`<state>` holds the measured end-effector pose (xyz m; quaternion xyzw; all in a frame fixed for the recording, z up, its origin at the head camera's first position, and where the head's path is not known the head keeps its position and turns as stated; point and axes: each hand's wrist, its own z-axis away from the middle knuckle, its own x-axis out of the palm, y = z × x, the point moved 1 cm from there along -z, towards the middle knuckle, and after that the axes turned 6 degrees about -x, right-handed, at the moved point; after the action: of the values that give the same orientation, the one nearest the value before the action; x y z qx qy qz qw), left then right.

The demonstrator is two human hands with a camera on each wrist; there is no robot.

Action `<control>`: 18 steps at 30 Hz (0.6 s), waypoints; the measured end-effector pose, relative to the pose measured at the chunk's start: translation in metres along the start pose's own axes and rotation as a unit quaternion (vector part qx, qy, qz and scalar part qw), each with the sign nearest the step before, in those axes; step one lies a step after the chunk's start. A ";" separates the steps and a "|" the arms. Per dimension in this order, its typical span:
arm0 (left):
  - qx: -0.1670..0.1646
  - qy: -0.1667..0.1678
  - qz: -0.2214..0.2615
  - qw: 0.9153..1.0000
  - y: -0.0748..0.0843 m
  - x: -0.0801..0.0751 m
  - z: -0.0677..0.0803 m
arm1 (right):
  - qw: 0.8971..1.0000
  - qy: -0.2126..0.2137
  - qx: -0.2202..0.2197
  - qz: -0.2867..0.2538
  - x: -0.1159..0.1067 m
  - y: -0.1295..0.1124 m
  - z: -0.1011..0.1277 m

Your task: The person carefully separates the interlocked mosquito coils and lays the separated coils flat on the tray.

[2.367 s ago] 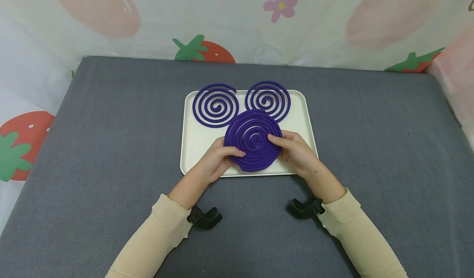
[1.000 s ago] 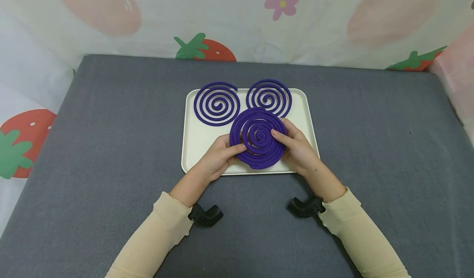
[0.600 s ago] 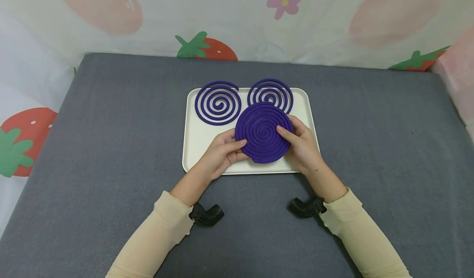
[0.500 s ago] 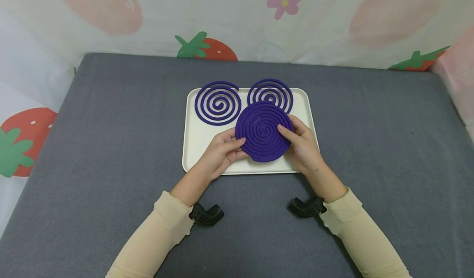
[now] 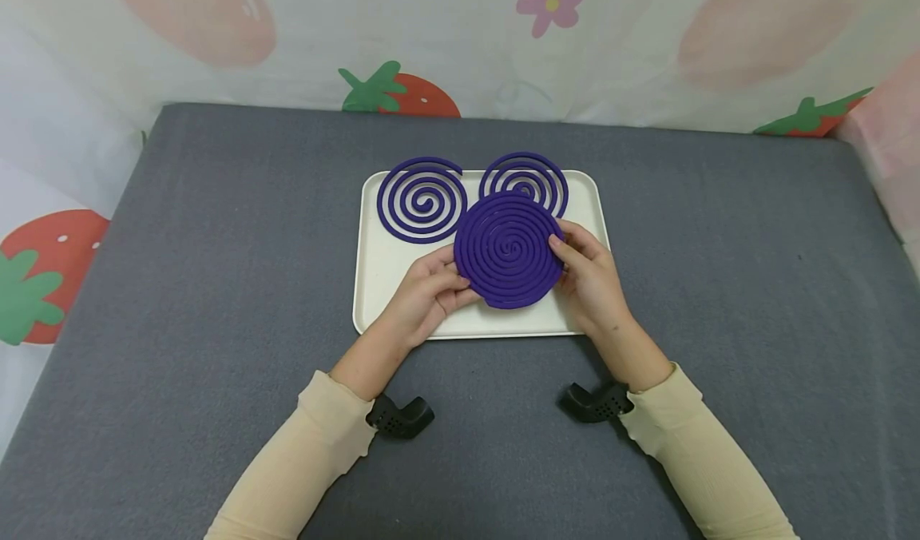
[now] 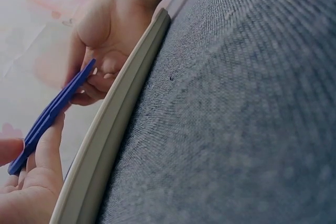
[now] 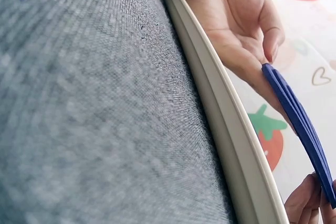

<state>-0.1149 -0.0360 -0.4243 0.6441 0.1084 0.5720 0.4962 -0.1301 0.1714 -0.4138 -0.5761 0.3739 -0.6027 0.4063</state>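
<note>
A tightly wound purple mosquito coil [image 5: 509, 250] is held between both hands, tilted above the white tray [image 5: 377, 292]. My left hand [image 5: 422, 296] pinches its lower left edge, thumb on top and fingers underneath. On the right edge, my right hand [image 5: 592, 280] grips it likewise. Seen edge-on in the left wrist view, the coil [image 6: 52, 114] is clear of the tray's rim. Behind it, two single, loosely spaced purple coils lie across the tray's far rim: a left coil [image 5: 422, 241] in full view and a right coil [image 5: 523, 155] partly hidden by the held one.
Grey cloth covers the table [image 5: 216, 284] around the tray. A curtain [image 5: 611, 53] printed with strawberries and flowers hangs behind the far edge. Black wrist cameras [image 5: 402, 418] sit below both sleeve cuffs.
The held coil has moved slightly away and to the right overall. Gaps that showed between its windings earlier have closed up. Both thumbs have drawn back toward its edges.
</note>
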 end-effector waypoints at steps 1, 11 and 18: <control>0.000 -0.001 -0.001 1.000 0.000 0.000 0.000 | 1.000 0.001 0.001 0.002 0.000 0.000 0.000; 0.004 -0.001 0.000 1.000 0.000 0.000 0.000 | 1.000 0.005 0.008 0.009 -0.001 0.000 0.000; 0.026 0.005 0.016 1.000 0.002 0.001 0.001 | 1.000 0.005 -0.003 0.011 -0.001 0.000 0.000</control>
<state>-0.1145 -0.0364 -0.4222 0.6559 0.1152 0.5798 0.4695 -0.1304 0.1720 -0.4142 -0.5702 0.3840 -0.5999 0.4093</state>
